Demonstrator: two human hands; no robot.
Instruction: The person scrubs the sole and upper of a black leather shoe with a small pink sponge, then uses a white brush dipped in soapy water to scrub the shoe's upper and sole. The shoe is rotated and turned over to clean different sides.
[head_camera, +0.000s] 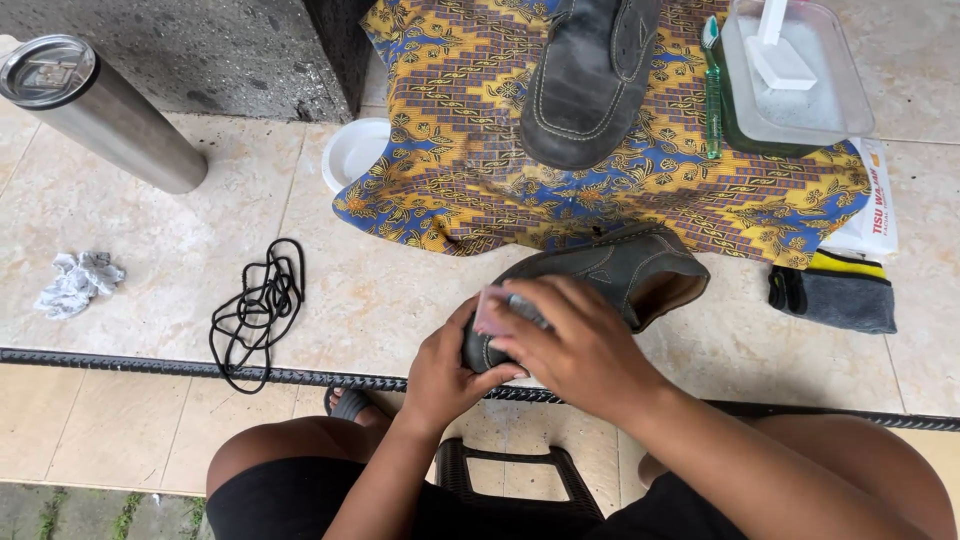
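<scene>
The left hand's (445, 372) grip clamps the grey shoe's (620, 275) toe; the right hand (575, 345) presses a pinkish cloth (493, 308) on it. Right of the shoe, a white tissue pack (875, 215).

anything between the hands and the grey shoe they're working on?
Nothing visible. The left hand grips the toe of the grey shoe, and the right hand presses a small pale pad directly onto it.

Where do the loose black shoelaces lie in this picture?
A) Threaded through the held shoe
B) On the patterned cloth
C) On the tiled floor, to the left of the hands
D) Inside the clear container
C: the black shoelaces lie in a heap on the tiled floor, left of the left hand that holds the shoe.
</scene>
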